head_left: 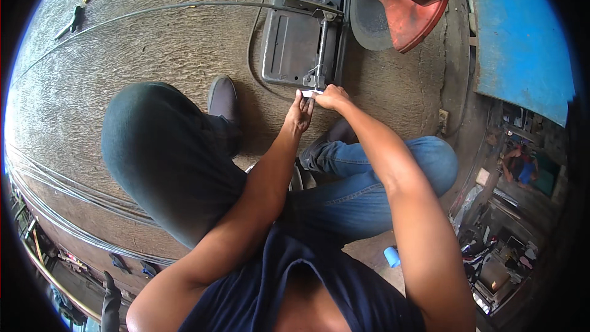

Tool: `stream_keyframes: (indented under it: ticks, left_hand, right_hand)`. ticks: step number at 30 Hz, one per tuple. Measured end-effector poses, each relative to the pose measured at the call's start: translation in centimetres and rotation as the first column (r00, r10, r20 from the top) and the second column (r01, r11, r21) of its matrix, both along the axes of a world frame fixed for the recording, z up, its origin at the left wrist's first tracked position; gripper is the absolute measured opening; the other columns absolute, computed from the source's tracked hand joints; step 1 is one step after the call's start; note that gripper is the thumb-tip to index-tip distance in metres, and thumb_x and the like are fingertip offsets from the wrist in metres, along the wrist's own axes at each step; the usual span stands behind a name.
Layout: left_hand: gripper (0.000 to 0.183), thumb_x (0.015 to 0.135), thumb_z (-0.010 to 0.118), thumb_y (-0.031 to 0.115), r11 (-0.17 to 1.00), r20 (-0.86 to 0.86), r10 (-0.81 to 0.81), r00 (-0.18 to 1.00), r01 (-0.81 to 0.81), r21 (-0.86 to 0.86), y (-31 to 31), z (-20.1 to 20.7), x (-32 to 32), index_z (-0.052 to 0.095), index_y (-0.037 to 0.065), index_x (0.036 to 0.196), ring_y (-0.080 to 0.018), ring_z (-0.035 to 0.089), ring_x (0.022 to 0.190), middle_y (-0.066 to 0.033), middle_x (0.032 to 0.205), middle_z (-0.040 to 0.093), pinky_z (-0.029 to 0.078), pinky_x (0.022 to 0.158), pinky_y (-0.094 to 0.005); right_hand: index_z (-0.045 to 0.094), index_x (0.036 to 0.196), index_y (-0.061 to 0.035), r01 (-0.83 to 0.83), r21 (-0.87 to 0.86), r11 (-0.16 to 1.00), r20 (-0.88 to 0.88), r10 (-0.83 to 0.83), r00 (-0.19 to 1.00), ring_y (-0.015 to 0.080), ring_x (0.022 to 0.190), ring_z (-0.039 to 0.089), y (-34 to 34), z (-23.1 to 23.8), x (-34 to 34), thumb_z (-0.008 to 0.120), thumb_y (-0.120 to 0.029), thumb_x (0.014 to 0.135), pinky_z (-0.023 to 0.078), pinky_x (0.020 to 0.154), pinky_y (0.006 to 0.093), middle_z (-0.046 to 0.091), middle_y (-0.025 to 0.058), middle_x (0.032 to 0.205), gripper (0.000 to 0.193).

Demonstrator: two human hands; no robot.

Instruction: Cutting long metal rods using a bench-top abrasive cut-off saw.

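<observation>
A small flat white piece lies between my two hands, in front of a cut-off saw's black base. My left hand pinches its left end between thumb and fingers. At the other end, my right hand is closed with the fingers curled around it. Too little of the piece shows to tell what it is. Just beyond my fingers, the saw's clamp screw runs away from me. Over the base's right side hang the grey cutting disc and its red guard.
A long thin metal rod reaches from the left to the saw's clamp. Pliers-like tool lies far left on the brown floor. Several long rods lie at left. A blue panel stands right, with cluttered tools below and a blue cup-like object.
</observation>
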State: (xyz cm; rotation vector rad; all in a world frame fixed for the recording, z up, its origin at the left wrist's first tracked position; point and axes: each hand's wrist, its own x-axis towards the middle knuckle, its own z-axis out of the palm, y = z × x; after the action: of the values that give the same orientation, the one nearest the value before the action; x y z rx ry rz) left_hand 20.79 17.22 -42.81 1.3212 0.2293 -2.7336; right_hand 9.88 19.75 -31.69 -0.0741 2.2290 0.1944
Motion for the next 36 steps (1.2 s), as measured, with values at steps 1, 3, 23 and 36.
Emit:
stream_keyframes:
  ticks: [1,3,23,36]
  left_hand:
    - [0.049,0.090,0.057,0.036,1.000,0.019,0.003,1.000,-0.004,0.026,0.1,-0.1,-0.2,0.045,0.003,0.124,-0.0215,0.048,0.117,-0.0086,0.129,0.048,0.040,0.102,-0.0295]
    - [0.047,0.089,0.058,0.036,0.998,0.036,-0.002,0.999,0.000,0.056,0.2,-0.7,-0.4,0.048,0.004,0.122,-0.0199,0.049,0.115,-0.0070,0.126,0.051,0.042,0.101,-0.0293]
    - [0.055,0.081,0.061,0.040,0.599,0.594,0.031,0.804,0.461,-0.654,-13.5,10.2,-8.6,0.060,-0.014,0.093,-0.0287,0.060,0.079,-0.0248,0.091,0.065,0.047,0.076,-0.0424]
    - [0.071,0.086,0.046,0.062,-0.477,0.322,-0.538,0.779,0.034,-0.878,-16.6,43.5,-14.5,0.047,0.002,0.125,-0.0213,0.056,0.094,-0.0149,0.110,0.055,0.048,0.075,-0.0343]
  right_hand:
    - [0.060,0.117,-0.0023,0.003,0.008,1.000,-0.004,-0.003,1.000,0.0318,0.121,0.048,-0.2,0.0,0.0,0.065,-0.054,0.073,0.041,0.099,0.0381,0.049,0.0216,0.130,0.068]
    - [0.061,0.114,-0.0024,0.009,0.052,0.999,-0.081,-0.005,0.997,0.0317,0.116,0.053,-1.4,0.9,0.6,0.064,-0.056,0.073,0.045,0.094,0.0384,0.054,0.0204,0.124,0.067]
    - [0.052,0.102,0.0044,0.977,-0.199,-0.078,0.732,-0.674,0.095,0.0211,0.067,0.058,9.7,-5.0,-1.0,0.035,-0.038,0.089,0.048,0.052,0.0288,0.061,0.0156,0.084,0.047]
    - [0.044,0.084,0.0027,0.408,0.659,-0.632,0.503,-0.033,-0.864,0.0210,0.062,0.046,4.3,-9.9,0.4,0.049,-0.018,0.065,0.035,0.041,0.0256,0.047,0.0143,0.075,0.028]
